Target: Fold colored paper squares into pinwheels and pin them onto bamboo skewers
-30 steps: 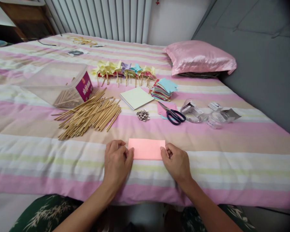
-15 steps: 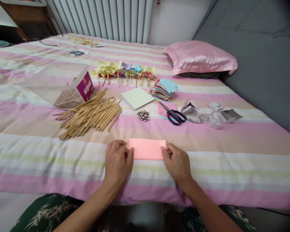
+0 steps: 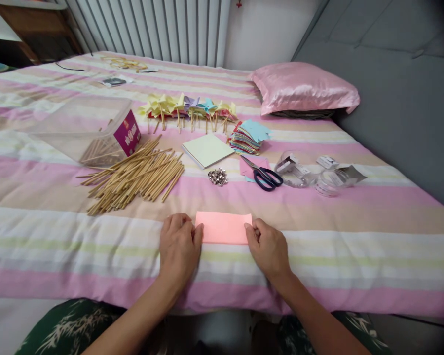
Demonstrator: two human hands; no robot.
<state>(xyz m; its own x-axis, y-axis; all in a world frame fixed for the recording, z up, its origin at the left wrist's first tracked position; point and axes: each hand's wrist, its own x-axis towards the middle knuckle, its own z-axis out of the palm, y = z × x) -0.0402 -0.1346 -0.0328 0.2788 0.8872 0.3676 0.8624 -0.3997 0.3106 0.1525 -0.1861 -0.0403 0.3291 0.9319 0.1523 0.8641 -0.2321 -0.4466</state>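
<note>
A folded pink sheet of paper (image 3: 224,228) lies near the front edge of the bed, its long side across my view. My left hand (image 3: 179,244) pinches its left end, thumb on top. At the opposite end my right hand (image 3: 268,246) grips the paper between thumb and curled fingers. Beyond the paper is a small heap of silver metal fasteners (image 3: 218,176). Scissors with dark handles (image 3: 263,175) rest partly over pink and blue paper pieces (image 3: 249,167). A pale square paper stack (image 3: 207,151) lies behind the fasteners.
Left stand a pile of thin wooden sticks (image 3: 133,177) and a clear plastic box (image 3: 77,123) on its side. Behind are several paper pinwheels (image 3: 185,106), a coloured paper stack (image 3: 247,138) and a pink pillow (image 3: 305,88). Clear plastic containers (image 3: 294,170) lie right on the striped bedspread (image 3: 355,256).
The whole view has shifted slightly, so things appear a little further left. Both hands keep their hold on the pink paper, with hardly any other movement.
</note>
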